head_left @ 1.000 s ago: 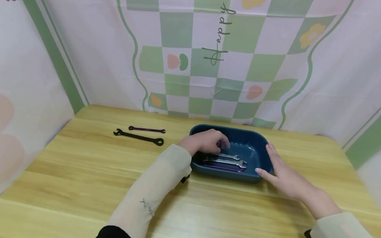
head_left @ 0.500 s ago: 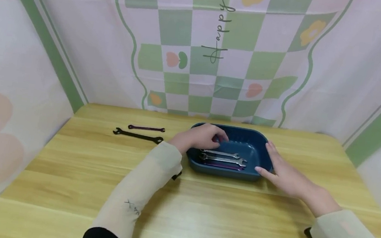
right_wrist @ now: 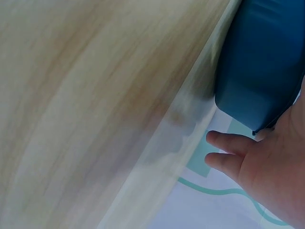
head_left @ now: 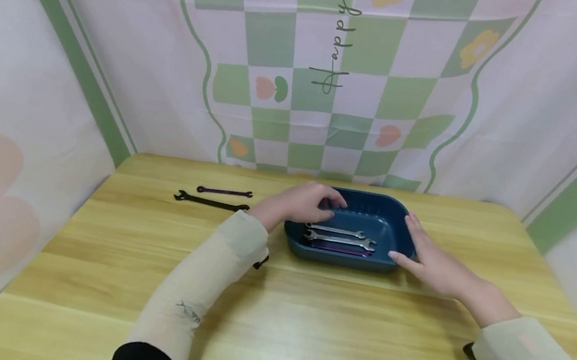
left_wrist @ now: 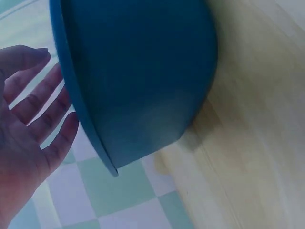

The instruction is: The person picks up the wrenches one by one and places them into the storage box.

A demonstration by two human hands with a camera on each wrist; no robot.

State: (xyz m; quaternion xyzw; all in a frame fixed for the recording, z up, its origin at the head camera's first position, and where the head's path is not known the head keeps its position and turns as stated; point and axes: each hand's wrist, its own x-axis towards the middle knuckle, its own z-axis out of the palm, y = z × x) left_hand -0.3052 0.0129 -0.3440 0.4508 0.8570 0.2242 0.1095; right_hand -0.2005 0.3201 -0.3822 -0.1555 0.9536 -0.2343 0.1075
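Observation:
Over the left rim of a dark blue basin (head_left: 343, 261), my left hand (head_left: 300, 203) hovers with relaxed fingers and nothing in them. In the left wrist view, its fingers (left_wrist: 40, 102) spread beside the rim. My right hand (head_left: 440, 267) touches the basin's right end, thumb at the front corner and straight fingers along the side. Inside the basin lie a small silver wrench (head_left: 338, 231), a larger silver wrench (head_left: 341, 240) and a purple wrench (head_left: 342, 249), roughly parallel. Left of the basin, a black wrench (head_left: 210, 201) lies partly behind my left wrist, and a small dark purple wrench (head_left: 224, 192) lies behind it.
The basin stands on a wooden table (head_left: 303, 326) near its back edge. Behind the table hangs a patterned cloth (head_left: 305, 128), with more cloth at both sides. A black strap piece (head_left: 260, 261) shows under the left sleeve.
My left hand has drawn up and leftward from inside the basin, uncovering more of the silver wrenches. Its forearm now covers the black wrench's right end. The right hand has stayed at the rim.

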